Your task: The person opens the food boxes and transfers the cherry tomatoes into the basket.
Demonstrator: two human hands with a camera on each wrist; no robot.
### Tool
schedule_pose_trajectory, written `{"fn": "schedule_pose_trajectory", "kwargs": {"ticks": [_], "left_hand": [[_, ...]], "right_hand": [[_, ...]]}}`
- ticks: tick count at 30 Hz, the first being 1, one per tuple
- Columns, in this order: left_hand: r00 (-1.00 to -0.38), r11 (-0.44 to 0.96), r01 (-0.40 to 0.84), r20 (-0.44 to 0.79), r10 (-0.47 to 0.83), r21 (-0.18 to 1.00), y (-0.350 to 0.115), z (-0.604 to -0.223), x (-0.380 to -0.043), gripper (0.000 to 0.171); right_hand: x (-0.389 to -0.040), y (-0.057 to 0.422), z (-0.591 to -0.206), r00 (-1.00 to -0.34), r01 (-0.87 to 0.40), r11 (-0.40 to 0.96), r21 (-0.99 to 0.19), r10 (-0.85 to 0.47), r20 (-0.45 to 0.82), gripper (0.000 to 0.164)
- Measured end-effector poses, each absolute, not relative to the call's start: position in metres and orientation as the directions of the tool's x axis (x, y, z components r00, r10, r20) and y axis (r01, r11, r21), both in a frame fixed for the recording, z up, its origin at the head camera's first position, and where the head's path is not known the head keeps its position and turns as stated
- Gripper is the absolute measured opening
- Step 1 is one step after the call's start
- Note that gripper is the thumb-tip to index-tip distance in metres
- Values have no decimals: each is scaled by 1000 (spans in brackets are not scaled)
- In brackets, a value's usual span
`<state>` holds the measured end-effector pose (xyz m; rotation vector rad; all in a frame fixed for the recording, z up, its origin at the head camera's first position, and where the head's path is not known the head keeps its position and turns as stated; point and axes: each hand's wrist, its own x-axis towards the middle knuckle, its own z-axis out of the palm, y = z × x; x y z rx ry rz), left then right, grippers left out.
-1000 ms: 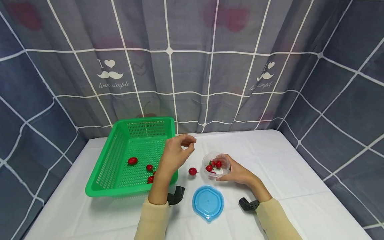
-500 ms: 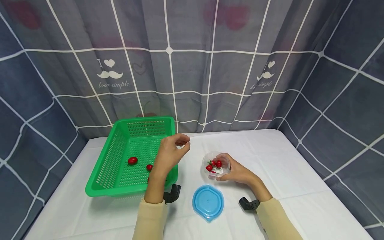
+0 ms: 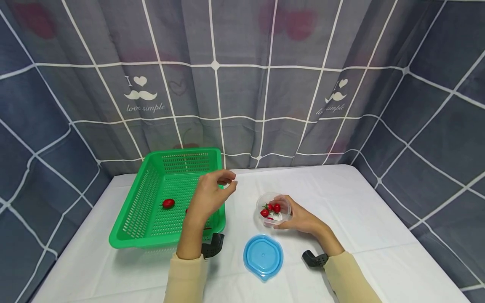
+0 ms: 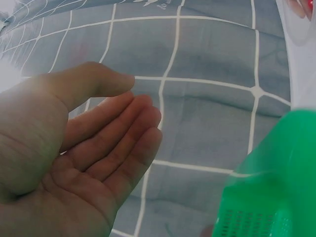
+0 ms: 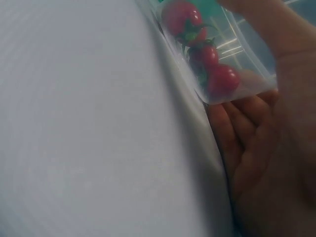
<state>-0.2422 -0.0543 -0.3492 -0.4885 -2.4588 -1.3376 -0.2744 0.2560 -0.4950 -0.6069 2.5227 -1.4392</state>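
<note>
Tub (image 3: 268,199) of tomatoes (image 3: 264,213) — right hand (image 3: 300,216) grips; left hand (image 3: 210,192) near basket (image 3: 151,242).

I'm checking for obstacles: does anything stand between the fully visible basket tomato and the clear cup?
Yes: between tomato and clear cup stand the green basket's right wall and, in the head view, the left hand.

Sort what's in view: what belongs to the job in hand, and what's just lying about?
Job: clear tub in the right-hand fingers; tomatoes inside; green basket with more tomatoes; probably the blue lid, untouched.

Merely there: white tablecloth, patterned curtain, black wrist devices.
</note>
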Motion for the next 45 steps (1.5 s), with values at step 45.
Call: {"fn": "schedule_pose_trajectory", "kwargs": {"ticks": [45], "left_hand": [[-852,569,478,510,116,669,-138,-343,-220,29]], "right_hand": [[-275,256,-492,-906,-238,451,-860,-421,30,85]]}}
